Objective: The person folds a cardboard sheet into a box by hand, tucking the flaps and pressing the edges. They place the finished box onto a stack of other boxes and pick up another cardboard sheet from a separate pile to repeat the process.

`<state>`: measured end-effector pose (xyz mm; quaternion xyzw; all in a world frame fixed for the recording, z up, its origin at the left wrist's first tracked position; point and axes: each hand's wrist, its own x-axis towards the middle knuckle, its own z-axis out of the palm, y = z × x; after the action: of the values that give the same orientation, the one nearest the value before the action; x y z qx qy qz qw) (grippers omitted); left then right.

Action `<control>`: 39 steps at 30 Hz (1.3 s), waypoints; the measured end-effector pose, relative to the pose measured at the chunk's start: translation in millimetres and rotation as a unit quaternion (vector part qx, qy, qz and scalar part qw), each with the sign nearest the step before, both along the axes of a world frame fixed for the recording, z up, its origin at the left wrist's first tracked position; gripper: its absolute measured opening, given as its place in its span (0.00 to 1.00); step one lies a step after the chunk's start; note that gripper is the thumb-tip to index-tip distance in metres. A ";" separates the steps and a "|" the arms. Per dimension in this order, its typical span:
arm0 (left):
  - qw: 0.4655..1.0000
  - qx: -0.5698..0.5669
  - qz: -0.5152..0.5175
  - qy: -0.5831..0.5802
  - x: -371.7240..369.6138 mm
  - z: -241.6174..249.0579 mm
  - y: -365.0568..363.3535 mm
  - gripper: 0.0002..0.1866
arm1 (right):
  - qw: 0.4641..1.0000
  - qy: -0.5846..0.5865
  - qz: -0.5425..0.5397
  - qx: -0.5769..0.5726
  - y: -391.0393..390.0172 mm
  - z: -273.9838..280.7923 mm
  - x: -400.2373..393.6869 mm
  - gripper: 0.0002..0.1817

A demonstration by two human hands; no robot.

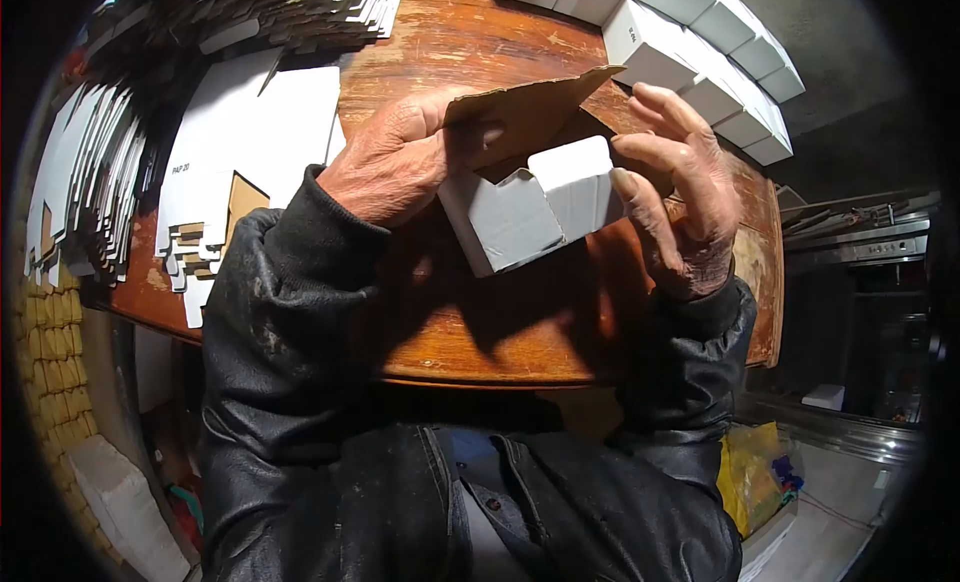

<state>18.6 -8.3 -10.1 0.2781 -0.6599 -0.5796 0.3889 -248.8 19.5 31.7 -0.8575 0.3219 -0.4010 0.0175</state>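
A partly folded cardboard box (505, 227), white outside and brown inside, is held up above the wooden table. Its brown lid panel (525, 112) stands raised, and a white flap (570, 162) sticks up on the near side. My left hand (405, 152) is closed on the box's left end, thumb inside under the lid panel. At the right end is my right hand (685, 187), its thumb and index finger curled at the corner by the white flap while the other fingers are bent and apart. The box's inside is mostly hidden.
Flat white box blanks (215, 132) lie on the table (440, 357) at left, beside more stacked blanks (85, 172). Another pile (330, 17) is at the back left. Rows of folded white boxes (650, 47) stand at the back right. Metal equipment (860, 247) is beyond the right edge.
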 end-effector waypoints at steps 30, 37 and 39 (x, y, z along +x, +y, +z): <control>0.957 -0.070 0.160 -0.231 6.5 30.9 13.9 0.23 | 0.981 0.154 -0.100 -0.066 12.7 11.8 -0.4 0.17; 0.973 -0.119 0.165 -0.109 -1.1 19.3 12.8 0.26 | 0.991 0.127 -0.029 0.007 24.9 19.0 9.1 0.28; 0.966 -0.143 0.169 -0.132 -0.6 17.6 14.3 0.29 | 0.994 0.111 -0.019 -0.011 23.7 18.5 9.2 0.28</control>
<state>18.0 5.9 7.5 0.4013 -0.7251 -0.3628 0.4260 -239.5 43.2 50.2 -0.8904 0.3339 -0.3073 -0.0348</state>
